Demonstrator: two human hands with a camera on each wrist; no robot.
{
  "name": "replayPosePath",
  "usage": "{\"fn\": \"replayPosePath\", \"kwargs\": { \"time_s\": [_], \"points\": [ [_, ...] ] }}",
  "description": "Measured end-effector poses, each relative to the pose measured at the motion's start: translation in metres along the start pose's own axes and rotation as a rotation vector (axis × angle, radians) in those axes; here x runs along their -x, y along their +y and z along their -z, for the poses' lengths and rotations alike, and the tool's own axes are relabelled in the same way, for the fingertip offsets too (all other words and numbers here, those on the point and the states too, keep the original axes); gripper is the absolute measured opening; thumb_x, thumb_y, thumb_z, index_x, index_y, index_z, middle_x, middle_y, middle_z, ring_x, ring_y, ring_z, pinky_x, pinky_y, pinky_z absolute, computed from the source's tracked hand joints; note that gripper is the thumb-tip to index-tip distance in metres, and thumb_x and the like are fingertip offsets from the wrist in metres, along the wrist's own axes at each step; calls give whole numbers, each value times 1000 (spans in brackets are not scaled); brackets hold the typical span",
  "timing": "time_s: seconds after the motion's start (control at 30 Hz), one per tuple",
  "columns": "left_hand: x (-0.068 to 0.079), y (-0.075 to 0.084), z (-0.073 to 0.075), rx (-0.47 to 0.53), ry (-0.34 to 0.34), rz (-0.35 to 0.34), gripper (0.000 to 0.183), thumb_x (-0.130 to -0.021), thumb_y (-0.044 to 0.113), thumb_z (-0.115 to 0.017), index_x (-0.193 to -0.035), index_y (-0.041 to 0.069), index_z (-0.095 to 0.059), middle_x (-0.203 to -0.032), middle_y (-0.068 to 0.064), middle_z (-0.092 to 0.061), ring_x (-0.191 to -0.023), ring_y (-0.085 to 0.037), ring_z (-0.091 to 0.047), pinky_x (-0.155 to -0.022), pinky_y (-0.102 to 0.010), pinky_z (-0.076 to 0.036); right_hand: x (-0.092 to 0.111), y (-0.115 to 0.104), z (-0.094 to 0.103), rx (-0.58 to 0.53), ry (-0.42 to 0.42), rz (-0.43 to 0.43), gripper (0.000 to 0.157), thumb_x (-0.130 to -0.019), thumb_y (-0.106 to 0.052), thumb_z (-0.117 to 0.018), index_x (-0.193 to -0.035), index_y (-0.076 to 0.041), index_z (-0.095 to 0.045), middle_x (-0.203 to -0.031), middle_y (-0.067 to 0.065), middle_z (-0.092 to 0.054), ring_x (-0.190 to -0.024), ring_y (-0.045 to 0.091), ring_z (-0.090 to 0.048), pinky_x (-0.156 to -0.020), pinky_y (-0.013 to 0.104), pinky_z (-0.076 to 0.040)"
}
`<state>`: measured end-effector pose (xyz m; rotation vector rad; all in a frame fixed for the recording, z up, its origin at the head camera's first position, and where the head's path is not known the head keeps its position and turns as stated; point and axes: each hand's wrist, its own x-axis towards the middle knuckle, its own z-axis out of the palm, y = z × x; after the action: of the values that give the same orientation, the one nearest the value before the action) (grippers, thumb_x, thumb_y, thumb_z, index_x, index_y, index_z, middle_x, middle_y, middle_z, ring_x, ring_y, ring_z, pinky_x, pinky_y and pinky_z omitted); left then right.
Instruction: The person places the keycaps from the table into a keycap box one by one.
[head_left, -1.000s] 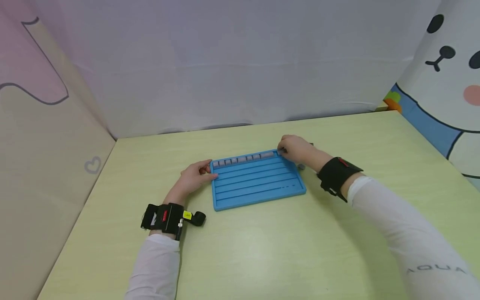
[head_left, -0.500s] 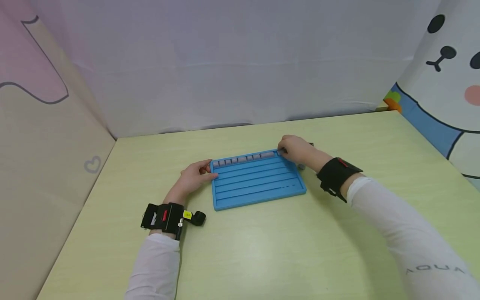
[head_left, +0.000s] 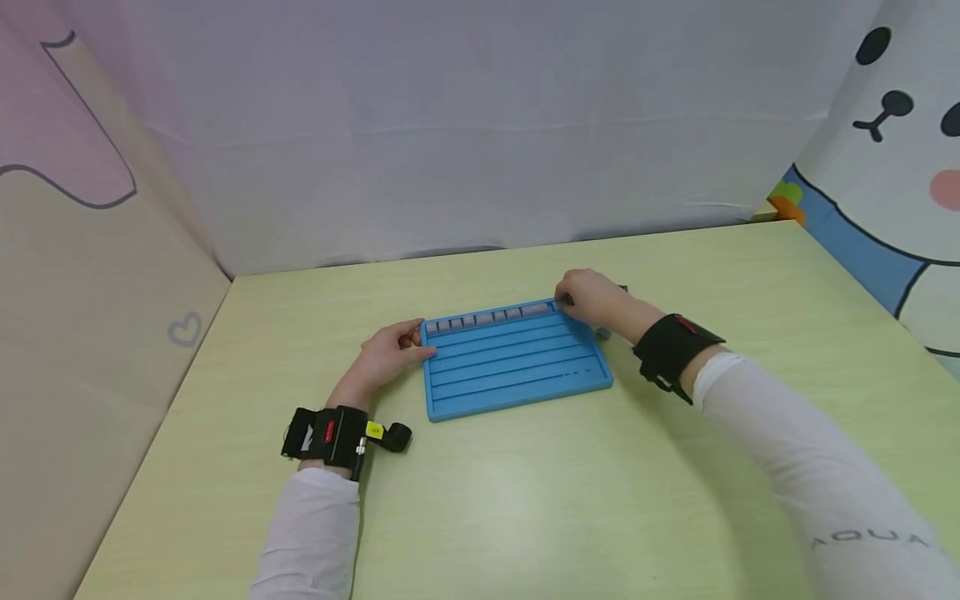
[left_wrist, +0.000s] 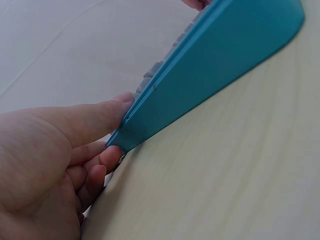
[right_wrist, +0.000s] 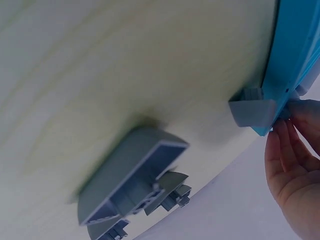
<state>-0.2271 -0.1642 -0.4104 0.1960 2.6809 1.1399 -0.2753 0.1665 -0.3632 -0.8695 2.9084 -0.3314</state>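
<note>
Beyond my two hands hangs a pale, lightly creased cloth backdrop (head_left: pixel 480 125), flanked on my left by a cream-and-pink printed panel (head_left: pixel 97 292) and on my right by a white cartoon-animal panel (head_left: pixel 892 192). Beneath my hands extends a pale yellow, wood-grained tabletop (head_left: pixel 487 508). Between them rests a blue, rectangular plastic tray with ridged rows (head_left: pixel 517 358). My left hand (head_left: pixel 386 354) grips its left end; my right hand (head_left: pixel 592 300), fingers curled at its far right corner, pinches a small grey keycap (right_wrist: pixel 285 113), mostly hidden. Left of this pinch, seated grey keycaps (head_left: pixel 480 319) line the far edge; to its right lie loose, hollow grey keycaps (right_wrist: pixel 131 175).
</note>
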Motion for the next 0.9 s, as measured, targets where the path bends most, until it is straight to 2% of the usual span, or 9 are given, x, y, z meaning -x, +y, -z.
{"fn": "replayPosePath", "kwargs": {
  "time_s": [0.6,0.9],
  "points": [
    [3,1,2,-11,-1,-6,64,-89,28,-67,-142,5,-41,-96,-5,-52,-92,-24,-44,-93,-52,-16,1,-4,-1,4,-12,-4,17,-89,-6,-62,-103,3,-68,-97,17,-63,-88,28,-58,-82,41,-49],
    [4,2,2,2,-9,-1,63,-89,28,-66,-142,4,-41,-97,-5,-51,-93,-24,-44,-95,-53,-15,4,1,9,-62,9,-41,26,-91,-10,-59,-112,4,-64,-106,20,-63,-95,32,-61,-85,43,-49]
  ]
}}
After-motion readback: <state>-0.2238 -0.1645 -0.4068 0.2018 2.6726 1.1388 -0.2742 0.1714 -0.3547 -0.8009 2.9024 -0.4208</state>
